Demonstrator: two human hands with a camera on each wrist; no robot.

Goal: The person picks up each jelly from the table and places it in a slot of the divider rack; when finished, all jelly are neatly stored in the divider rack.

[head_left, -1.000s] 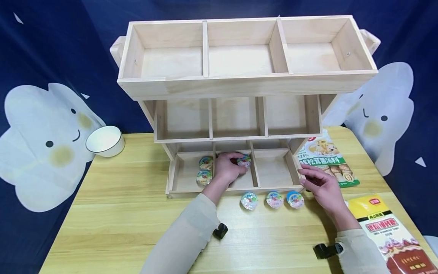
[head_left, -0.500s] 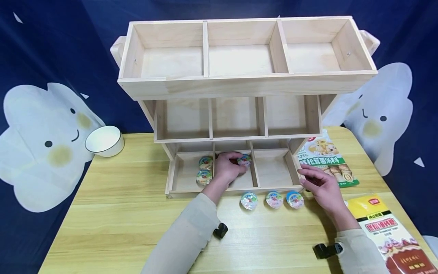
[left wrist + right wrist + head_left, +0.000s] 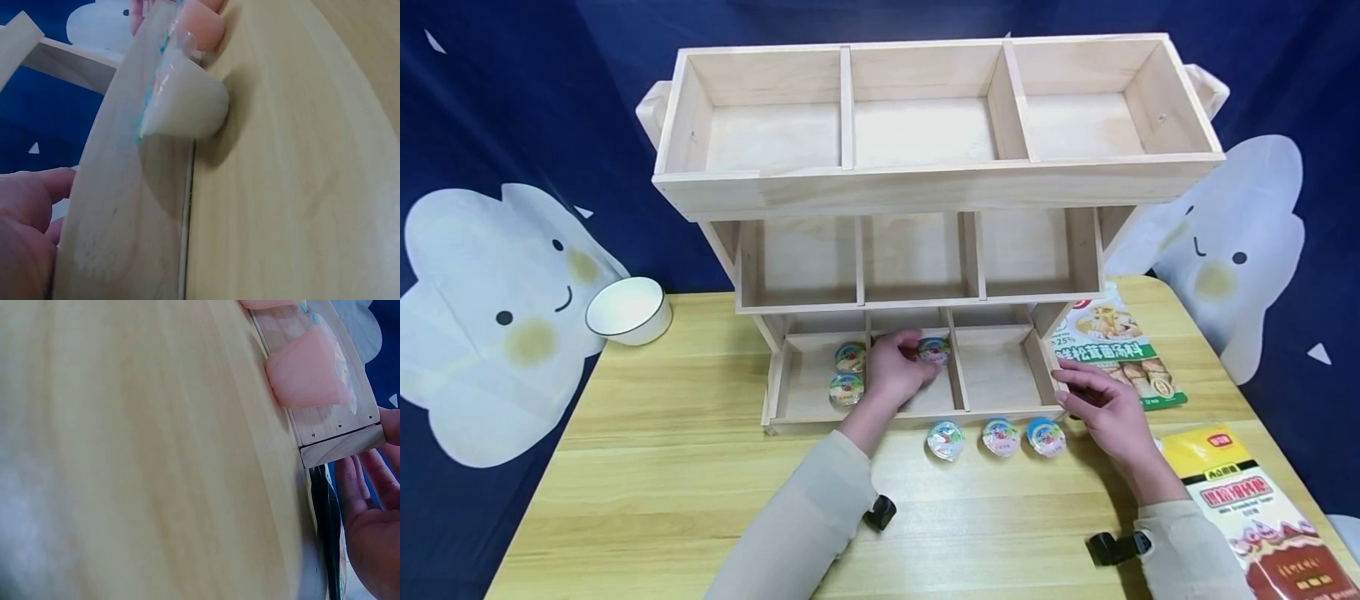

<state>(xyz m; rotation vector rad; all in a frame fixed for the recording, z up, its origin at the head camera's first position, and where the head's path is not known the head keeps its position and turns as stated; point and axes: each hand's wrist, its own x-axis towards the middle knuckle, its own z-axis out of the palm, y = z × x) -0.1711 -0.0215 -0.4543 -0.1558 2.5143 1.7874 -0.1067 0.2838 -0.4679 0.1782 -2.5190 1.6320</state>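
In the head view, my left hand (image 3: 897, 368) reaches into the bottom tier's middle compartment. Its thumb and index finger pinch the near-left edge of a jelly cup (image 3: 934, 350) with a printed foil lid. Two more cups, one a yellowish jelly cup (image 3: 847, 388), sit in the left compartment. My right hand (image 3: 1108, 412) touches the right side wall (image 3: 1043, 367) of the bottom tier with its fingertips. In the right wrist view its fingers lie beside the front corner, near a pink jelly cup (image 3: 312, 369). The left wrist view shows a white jelly cup (image 3: 187, 97) outside the front board.
Three cups, including a blue-rimmed jelly cup (image 3: 1047, 437), stand before the three-tier wooden rack (image 3: 940, 185). A white bowl (image 3: 629, 310) stands at the left. To the right lie a green-and-white packet (image 3: 1108, 333) and a yellow-topped packet (image 3: 1240, 492) on the wooden table (image 3: 647, 467).
My left index finger has drawn back slightly to the left, and a little more of the cup's lid shows. The right hand stays in place.
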